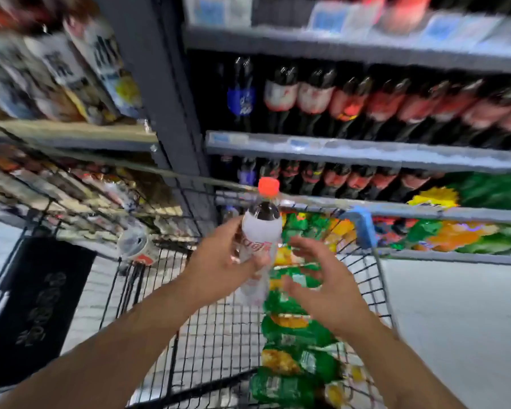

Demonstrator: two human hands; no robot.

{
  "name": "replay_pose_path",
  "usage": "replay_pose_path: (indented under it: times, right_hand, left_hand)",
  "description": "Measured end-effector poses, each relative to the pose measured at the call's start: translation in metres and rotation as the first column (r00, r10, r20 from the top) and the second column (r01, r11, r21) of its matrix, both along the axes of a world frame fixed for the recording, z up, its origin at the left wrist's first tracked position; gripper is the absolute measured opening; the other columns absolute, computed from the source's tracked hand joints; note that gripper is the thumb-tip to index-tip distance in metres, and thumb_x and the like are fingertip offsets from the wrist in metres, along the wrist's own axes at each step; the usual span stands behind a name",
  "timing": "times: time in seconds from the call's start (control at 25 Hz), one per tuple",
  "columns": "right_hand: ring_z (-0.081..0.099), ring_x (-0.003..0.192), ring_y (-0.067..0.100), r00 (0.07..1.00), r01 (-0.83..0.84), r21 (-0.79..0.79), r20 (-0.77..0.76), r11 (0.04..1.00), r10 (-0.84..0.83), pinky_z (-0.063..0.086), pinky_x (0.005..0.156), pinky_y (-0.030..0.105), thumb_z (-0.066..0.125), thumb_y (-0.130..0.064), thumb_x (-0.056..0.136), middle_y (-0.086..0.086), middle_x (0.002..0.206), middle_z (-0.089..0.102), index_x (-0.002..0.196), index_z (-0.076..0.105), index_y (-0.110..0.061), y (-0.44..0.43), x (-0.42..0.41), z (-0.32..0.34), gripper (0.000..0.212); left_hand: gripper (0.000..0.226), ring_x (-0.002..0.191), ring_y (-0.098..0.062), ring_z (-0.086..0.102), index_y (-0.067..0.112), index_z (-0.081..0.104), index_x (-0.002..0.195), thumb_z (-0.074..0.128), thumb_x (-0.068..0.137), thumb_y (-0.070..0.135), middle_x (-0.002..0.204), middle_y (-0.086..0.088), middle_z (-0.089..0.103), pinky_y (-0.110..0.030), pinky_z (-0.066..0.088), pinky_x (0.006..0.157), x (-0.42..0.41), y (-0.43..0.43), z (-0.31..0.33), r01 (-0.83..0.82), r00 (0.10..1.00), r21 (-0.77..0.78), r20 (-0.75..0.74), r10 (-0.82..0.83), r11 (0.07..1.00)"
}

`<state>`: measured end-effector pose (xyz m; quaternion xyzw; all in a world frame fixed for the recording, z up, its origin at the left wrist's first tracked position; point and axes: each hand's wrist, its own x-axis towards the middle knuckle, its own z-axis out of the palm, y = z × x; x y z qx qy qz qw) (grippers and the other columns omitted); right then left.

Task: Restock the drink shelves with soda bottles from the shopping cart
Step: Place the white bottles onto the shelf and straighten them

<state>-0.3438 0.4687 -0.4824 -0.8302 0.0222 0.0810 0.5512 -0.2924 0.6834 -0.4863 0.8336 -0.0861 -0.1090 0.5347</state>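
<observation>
My left hand [219, 261] grips a cola bottle [260, 231] with a white label and a red cap, held upright above the wire shopping cart [219, 329]. Just right of the bottle, my right hand [322, 278] hovers with its fingers spread, apart from it and holding nothing. Green-labelled soda bottles [292, 335] lie in a row along the cart's right side. Beyond the cart stand the drink shelves [337, 149], where dark cola bottles [351, 104] with red labels fill two rows. The picture is blurred by motion.
A second bottle [136, 246] lies at the cart's far left corner. Packaged goods fill the shelves at the left [56, 84]. Green and yellow packs [455, 216] sit low on the right. A dark grey upright post [160, 98] divides the two shelf units. A black sign [36, 305] stands at lower left.
</observation>
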Motion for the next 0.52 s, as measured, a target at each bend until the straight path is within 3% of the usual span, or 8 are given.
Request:
replay_pose_path:
  times: [0.08, 0.24, 0.4, 0.48, 0.52]
  right_hand:
    - [0.059, 0.118, -0.007, 0.999, 0.020, 0.070, 0.037, 0.997, -0.023, 0.052, 0.091, 0.014, 0.081, -0.049, 0.070, -0.032, 0.125, 0.063, 0.125, 0.055, -0.060, -0.022, -0.014, 0.040, 0.063]
    - [0.071, 0.106, 0.006, 0.975, 0.081, 0.148, 0.192, 0.986, -0.109, 0.057, 0.083, 0.023, 0.087, -0.025, 0.068, -0.016, 0.116, 0.075, 0.123, 0.059, -0.058, -0.079, -0.048, 0.122, 0.070]
    - [0.073, 0.102, 0.006, 0.904, 0.215, 0.172, 0.338, 0.961, -0.262, 0.060, 0.081, 0.027, 0.086, -0.030, 0.065, -0.015, 0.110, 0.077, 0.117, 0.062, -0.061, -0.148, -0.085, 0.195, 0.065]
    - [0.074, 0.098, 0.005, 0.867, 0.265, 0.177, 0.387, 0.948, -0.314, 0.059, 0.078, 0.025, 0.089, -0.033, 0.062, -0.014, 0.107, 0.078, 0.115, 0.068, -0.054, -0.188, -0.105, 0.223, 0.060]
    - [0.074, 0.095, 0.004, 0.847, 0.292, 0.185, 0.406, 0.939, -0.343, 0.059, 0.074, 0.022, 0.091, -0.022, 0.064, -0.013, 0.104, 0.079, 0.114, 0.071, -0.046, -0.211, -0.115, 0.235, 0.059]
  left_hand:
    - [0.055, 0.101, -0.001, 0.069, 0.065, 0.055, 0.114, 0.082, 0.071, 0.045, 0.110, 0.022, 0.072, -0.026, 0.060, 0.082, -0.004, -0.034, 0.053, 0.098, 0.995, -0.144, 0.035, -0.094, 0.985]
    - [0.064, 0.097, -0.002, 0.071, 0.066, 0.055, 0.118, 0.083, 0.069, 0.037, 0.113, 0.021, 0.071, -0.018, 0.056, 0.079, -0.025, -0.116, 0.154, 0.306, 0.926, -0.151, 0.277, -0.257, 0.940]
    - [0.066, 0.111, -0.012, 0.068, 0.047, 0.056, 0.133, 0.086, 0.077, 0.029, 0.129, 0.012, 0.064, -0.032, 0.059, 0.086, -0.043, -0.199, 0.230, 0.453, 0.803, -0.079, 0.470, -0.368, 0.888]
    - [0.071, 0.124, -0.006, 0.061, 0.048, 0.047, 0.142, 0.084, 0.081, 0.042, 0.141, 0.016, 0.056, -0.023, 0.053, 0.096, -0.053, -0.236, 0.259, 0.538, 0.740, -0.040, 0.500, -0.449, 0.842]
    - [0.072, 0.129, -0.001, 0.056, 0.053, 0.041, 0.144, 0.078, 0.082, 0.055, 0.146, 0.022, 0.051, -0.020, 0.049, 0.100, -0.059, -0.254, 0.273, 0.550, 0.714, -0.009, 0.524, -0.465, 0.835]
